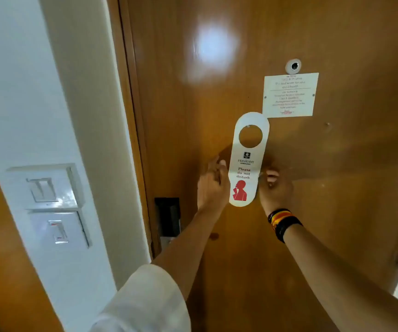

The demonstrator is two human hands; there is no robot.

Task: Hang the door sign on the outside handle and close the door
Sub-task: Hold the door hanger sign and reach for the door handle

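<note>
Upright, door sign point(247, 164) before wooden door point(324, 212), left hand point(213, 185) and right hand point(275, 190) gripping its edges.

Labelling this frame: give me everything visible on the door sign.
The door sign is a white, thin card-like hanger with rounded ends and a round hole near its top. It carries a small dark logo, "PRESIDENT", "Please do not disturb" and a red shushing figure. It is held upright in front of the closed wooden door, the left hand and right hand at its edges.
</note>
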